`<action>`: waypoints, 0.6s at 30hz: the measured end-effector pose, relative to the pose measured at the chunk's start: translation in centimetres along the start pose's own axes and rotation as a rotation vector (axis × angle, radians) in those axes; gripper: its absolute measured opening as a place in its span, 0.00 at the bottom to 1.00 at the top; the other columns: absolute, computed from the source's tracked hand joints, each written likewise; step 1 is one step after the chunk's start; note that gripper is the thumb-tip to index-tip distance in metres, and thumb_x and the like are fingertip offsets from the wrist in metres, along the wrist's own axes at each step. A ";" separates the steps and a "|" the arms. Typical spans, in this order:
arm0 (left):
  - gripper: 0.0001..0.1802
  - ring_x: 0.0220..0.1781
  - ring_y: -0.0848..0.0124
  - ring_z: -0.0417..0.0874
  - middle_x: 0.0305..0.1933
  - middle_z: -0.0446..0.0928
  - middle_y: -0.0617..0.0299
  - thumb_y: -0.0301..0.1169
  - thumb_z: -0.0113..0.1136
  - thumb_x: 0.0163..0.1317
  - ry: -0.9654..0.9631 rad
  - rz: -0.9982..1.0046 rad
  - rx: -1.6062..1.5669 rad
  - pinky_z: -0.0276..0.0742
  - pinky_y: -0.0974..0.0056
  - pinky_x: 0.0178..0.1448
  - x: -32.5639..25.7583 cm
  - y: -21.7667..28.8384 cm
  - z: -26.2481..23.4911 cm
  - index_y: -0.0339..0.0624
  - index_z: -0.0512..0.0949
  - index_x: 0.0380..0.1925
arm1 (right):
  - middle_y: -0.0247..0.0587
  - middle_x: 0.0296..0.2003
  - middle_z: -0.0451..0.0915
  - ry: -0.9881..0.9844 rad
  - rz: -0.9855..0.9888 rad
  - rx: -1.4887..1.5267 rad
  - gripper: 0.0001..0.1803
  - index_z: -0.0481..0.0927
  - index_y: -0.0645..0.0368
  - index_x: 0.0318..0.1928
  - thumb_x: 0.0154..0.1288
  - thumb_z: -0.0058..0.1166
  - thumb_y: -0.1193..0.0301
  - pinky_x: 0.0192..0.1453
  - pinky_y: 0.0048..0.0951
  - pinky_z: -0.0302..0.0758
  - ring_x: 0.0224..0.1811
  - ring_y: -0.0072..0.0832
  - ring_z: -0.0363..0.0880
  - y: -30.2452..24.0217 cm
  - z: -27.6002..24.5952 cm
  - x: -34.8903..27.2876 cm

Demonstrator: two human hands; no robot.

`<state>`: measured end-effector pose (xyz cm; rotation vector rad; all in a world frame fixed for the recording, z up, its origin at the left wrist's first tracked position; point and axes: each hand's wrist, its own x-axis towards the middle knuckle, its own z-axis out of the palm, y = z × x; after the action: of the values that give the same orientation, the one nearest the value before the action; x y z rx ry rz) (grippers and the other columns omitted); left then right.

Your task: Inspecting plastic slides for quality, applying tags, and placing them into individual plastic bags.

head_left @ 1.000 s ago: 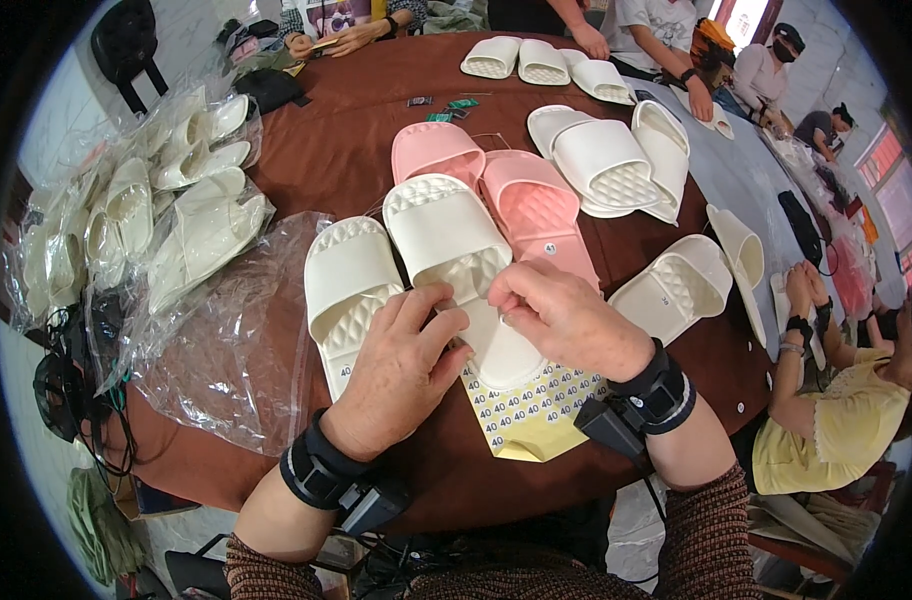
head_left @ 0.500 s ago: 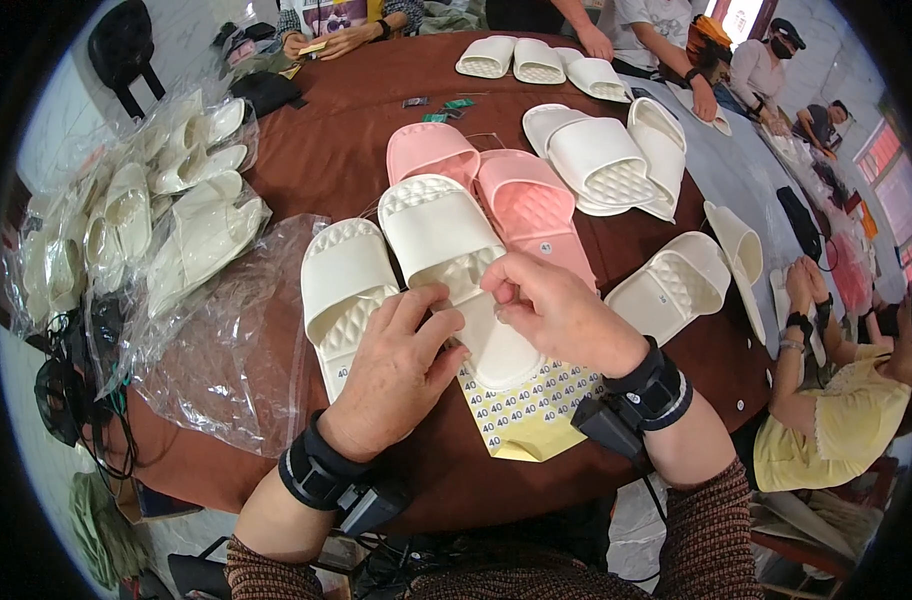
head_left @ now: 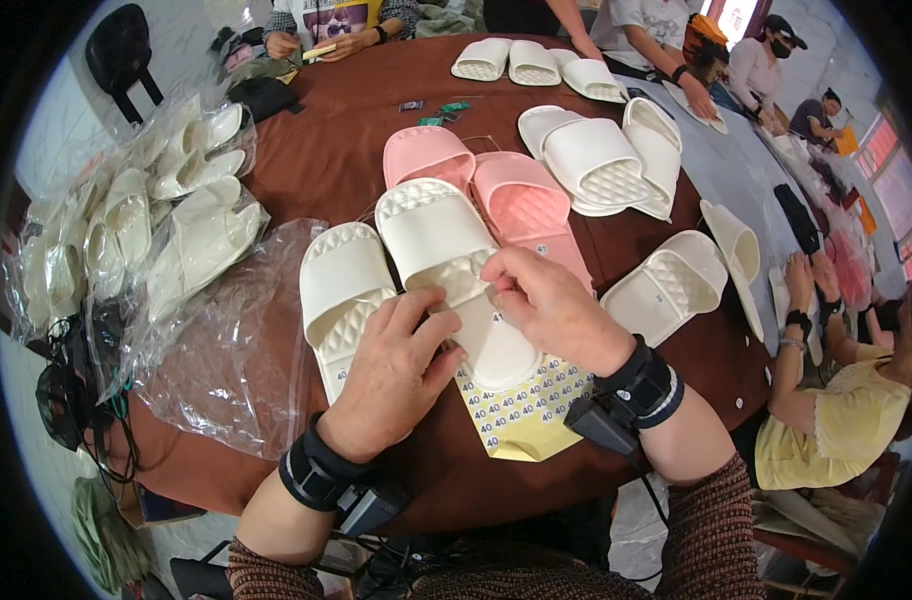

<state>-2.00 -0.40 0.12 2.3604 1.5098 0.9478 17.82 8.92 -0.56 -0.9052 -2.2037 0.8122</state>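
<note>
A white slipper (head_left: 431, 215) with a quilted footbed lies toe away from me between my hands. The fingers of my left hand (head_left: 391, 365) are curled over its left edge, the thumb bent beside them. My right hand (head_left: 559, 308) is closed in a pinch over the footbed; its fingertips are partly hidden, and I cannot see what they hold. Just by them, a small printed sticker (head_left: 498, 318) sits on the footbed. Another white slipper (head_left: 344, 265) lies to the left. Under the heel is a yellow sheet of number stickers (head_left: 521, 420).
Pink slippers (head_left: 521, 195) lie just beyond, with white slippers (head_left: 596, 160) farther right. Bagged slippers (head_left: 126, 215) and a crumpled clear plastic bag (head_left: 236, 360) cover the left side of the brown tablecloth (head_left: 326, 110). Other people work around the table, one in yellow (head_left: 836, 420) at right.
My right hand has shifted slightly on the footbed, and the small sticker beside its fingertips now shows. My left hand stays nearly in place on the slipper.
</note>
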 end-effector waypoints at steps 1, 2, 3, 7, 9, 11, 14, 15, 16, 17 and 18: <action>0.17 0.54 0.51 0.74 0.54 0.73 0.52 0.25 0.68 0.53 -0.003 -0.005 -0.005 0.71 0.54 0.58 0.0 0.0 0.0 0.41 0.75 0.42 | 0.41 0.32 0.74 -0.003 0.009 0.065 0.11 0.72 0.61 0.46 0.63 0.55 0.76 0.39 0.31 0.73 0.32 0.31 0.75 0.2 0.0 0.0; 0.17 0.54 0.51 0.74 0.54 0.73 0.52 0.25 0.68 0.53 -0.005 -0.004 -0.006 0.71 0.54 0.58 0.0 0.0 0.0 0.41 0.75 0.42 | 0.41 0.32 0.74 -0.002 0.010 0.064 0.11 0.72 0.61 0.46 0.63 0.55 0.76 0.39 0.31 0.73 0.32 0.31 0.75 0.1 -0.1 0.0; 0.17 0.54 0.51 0.74 0.54 0.73 0.52 0.25 0.68 0.53 0.001 0.000 -0.002 0.71 0.54 0.58 0.0 0.0 0.0 0.41 0.75 0.42 | 0.41 0.31 0.74 -0.030 0.036 0.113 0.11 0.73 0.61 0.45 0.64 0.56 0.76 0.39 0.30 0.73 0.32 0.31 0.75 -0.2 -0.3 -0.1; 0.17 0.54 0.51 0.74 0.54 0.73 0.52 0.25 0.68 0.52 -0.006 0.007 0.008 0.71 0.54 0.58 0.0 0.0 0.0 0.41 0.75 0.43 | 0.38 0.29 0.73 -0.011 -0.012 -0.016 0.09 0.73 0.61 0.44 0.64 0.56 0.76 0.39 0.28 0.72 0.31 0.27 0.74 -0.5 -0.1 -0.2; 0.16 0.54 0.52 0.74 0.54 0.73 0.52 0.24 0.67 0.53 0.008 0.007 0.003 0.71 0.55 0.58 0.1 0.1 0.0 0.40 0.76 0.42 | 0.36 0.29 0.73 0.014 0.003 -0.008 0.09 0.73 0.61 0.44 0.64 0.56 0.77 0.39 0.27 0.73 0.31 0.24 0.73 -0.3 -0.1 -0.1; 0.15 0.54 0.52 0.75 0.53 0.74 0.53 0.23 0.67 0.54 0.020 0.007 -0.002 0.71 0.55 0.58 0.0 0.2 -0.1 0.40 0.76 0.41 | 0.34 0.29 0.74 0.042 0.018 0.002 0.09 0.74 0.61 0.43 0.64 0.56 0.77 0.39 0.25 0.73 0.32 0.21 0.73 0.2 0.1 0.0; 0.11 0.52 0.55 0.78 0.50 0.76 0.52 0.21 0.64 0.56 0.081 -0.048 -0.108 0.72 0.59 0.57 0.0 0.1 -0.5 0.38 0.77 0.39 | 0.32 0.32 0.76 0.083 -0.021 0.238 0.08 0.74 0.62 0.43 0.64 0.55 0.79 0.39 0.23 0.73 0.33 0.18 0.73 0.7 -0.1 0.2; 0.09 0.51 0.58 0.79 0.48 0.78 0.52 0.20 0.63 0.58 0.159 -0.089 -0.167 0.72 0.61 0.57 0.0 0.1 -0.9 0.37 0.77 0.39 | 0.32 0.32 0.77 0.082 0.053 0.296 0.08 0.75 0.62 0.43 0.64 0.54 0.80 0.39 0.23 0.73 0.34 0.17 0.73 0.4 -0.3 0.2; 0.08 0.50 0.60 0.80 0.46 0.79 0.52 0.19 0.61 0.59 0.238 -0.130 -0.226 0.72 0.64 0.57 0.1 0.0 -1.2 0.37 0.78 0.39 | 0.33 0.33 0.77 0.081 0.127 0.354 0.08 0.75 0.63 0.43 0.64 0.53 0.80 0.40 0.22 0.73 0.34 0.17 0.73 0.2 -0.5 0.3; 0.07 0.47 0.65 0.81 0.45 0.80 0.54 0.18 0.59 0.61 0.303 -0.116 -0.209 0.72 0.66 0.56 0.0 -0.4 -1.4 0.35 0.77 0.40 | 0.33 0.33 0.77 0.085 0.120 0.355 0.08 0.75 0.63 0.43 0.64 0.53 0.80 0.40 0.22 0.73 0.34 0.17 0.73 0.3 -0.5 0.4; 0.07 0.47 0.65 0.81 0.45 0.80 0.54 0.18 0.59 0.61 0.308 -0.108 -0.202 0.72 0.66 0.56 0.0 -0.7 -1.6 0.35 0.77 0.40 | 0.32 0.33 0.77 0.135 0.078 0.325 0.08 0.75 0.63 0.44 0.64 0.54 0.80 0.40 0.21 0.73 0.34 0.17 0.73 0.4 -0.4 0.4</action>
<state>-3.52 -0.31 1.07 2.0424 1.5397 1.4138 18.04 9.59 -0.50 -0.8597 -1.8607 1.0764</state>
